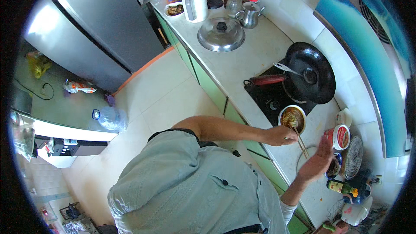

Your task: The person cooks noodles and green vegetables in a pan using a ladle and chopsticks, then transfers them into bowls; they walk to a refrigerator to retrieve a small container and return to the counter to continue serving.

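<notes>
My left hand (282, 136) is closed around a pair of wooden chopsticks (303, 146) just below a white bowl (305, 120). Their tips reach into the bowl, which contains noodles (291, 118) in brown broth and stands at the lower edge of the black cooktop (266, 104). To the right of the chopsticks, my right hand (318, 161) is raised over the counter, blurred. Its fingers are close to a red and white tub (342, 137); whether they touch it or hold anything is not visible.
A black wok (320, 86) and a red-handled pan (268, 79) sit on the cooktop, with a metal spoon (287, 68) above. A metal lid (221, 35), kettle (195, 5) and metal teapot (251, 16) stand farther along the counter. A green bottle (339, 187) lies near my right hand.
</notes>
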Tool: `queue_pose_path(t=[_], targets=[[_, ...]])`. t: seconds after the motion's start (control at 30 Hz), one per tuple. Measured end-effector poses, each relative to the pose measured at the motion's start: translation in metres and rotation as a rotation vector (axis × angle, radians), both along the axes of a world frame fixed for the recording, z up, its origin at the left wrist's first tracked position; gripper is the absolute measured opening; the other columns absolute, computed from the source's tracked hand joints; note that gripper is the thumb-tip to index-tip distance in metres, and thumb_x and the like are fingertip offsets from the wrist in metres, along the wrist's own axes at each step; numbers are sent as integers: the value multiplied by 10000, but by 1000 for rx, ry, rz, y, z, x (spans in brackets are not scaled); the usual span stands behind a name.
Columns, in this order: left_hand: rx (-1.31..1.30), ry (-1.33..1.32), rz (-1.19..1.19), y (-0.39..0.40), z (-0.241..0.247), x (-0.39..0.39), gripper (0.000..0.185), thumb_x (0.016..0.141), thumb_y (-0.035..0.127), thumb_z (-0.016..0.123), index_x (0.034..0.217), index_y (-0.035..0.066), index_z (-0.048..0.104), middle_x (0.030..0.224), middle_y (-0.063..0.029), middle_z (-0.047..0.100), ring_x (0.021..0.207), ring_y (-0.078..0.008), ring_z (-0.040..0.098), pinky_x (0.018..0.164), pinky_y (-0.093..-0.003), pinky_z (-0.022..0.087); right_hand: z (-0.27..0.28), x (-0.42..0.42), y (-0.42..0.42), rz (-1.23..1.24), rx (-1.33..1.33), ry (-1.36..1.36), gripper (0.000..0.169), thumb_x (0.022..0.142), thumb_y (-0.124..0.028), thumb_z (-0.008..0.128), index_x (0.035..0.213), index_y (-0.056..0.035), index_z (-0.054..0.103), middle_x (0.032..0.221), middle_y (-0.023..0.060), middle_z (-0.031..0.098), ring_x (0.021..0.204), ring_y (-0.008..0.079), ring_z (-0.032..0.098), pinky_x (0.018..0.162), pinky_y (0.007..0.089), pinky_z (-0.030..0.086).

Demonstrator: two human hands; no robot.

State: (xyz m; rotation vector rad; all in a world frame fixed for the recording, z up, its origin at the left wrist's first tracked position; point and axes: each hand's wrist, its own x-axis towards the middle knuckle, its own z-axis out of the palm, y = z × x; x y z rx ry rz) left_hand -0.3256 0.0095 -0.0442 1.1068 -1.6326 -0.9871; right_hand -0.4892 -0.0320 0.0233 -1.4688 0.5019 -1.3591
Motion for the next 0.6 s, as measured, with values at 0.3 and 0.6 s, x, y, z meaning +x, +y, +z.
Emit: queue_pose_path(t=[0.3,0.6], targets=[[-173,488,291,105,-52,78,244,864,265,447,966,53,515,864,-44,523,834,-153,495,792,-287,402,-46,191,94,266,-726,468,394,852,-273,311,915,18,569,911,170,553,874,330,507,909,451,309],[-118,290,858,261,53,251,424,850,325,437,1196,81,425,1293,-106,355,1228,-229,283,1007,-363,241,-128,365,164,495,609,362,650,852,-546,345,1262,-42,315,1230,102,405,1084,219,415,918,389,315]])
